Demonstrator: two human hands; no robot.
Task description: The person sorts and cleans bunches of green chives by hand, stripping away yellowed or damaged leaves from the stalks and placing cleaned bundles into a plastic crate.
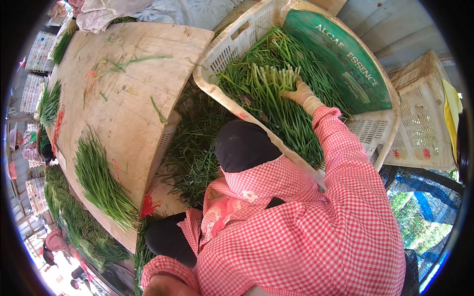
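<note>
My right hand (302,96), in a pale tan glove, reaches into a large white plastic crate (237,107). Its fingers close round the side of a bunch of garlic chives (269,81), whose pale cut ends point up. More loose green chives (316,61) lie around the bunch inside the crate. At the lower edge, a tan patch of my left hand (170,286) shows below a red checked cuff; the picture cuts it off and its fingers are hidden. On the wooden board (133,89) to the left rests a chive bunch (103,180).
Green printed sheeting (335,54) lines the crate's far side. Loose leaves (192,148) fill the gap between board and crate. Red ties (148,204) hang at the board's edge. Another white crate (419,118) stands at right. A long heap of greens (79,222) lies beyond the board.
</note>
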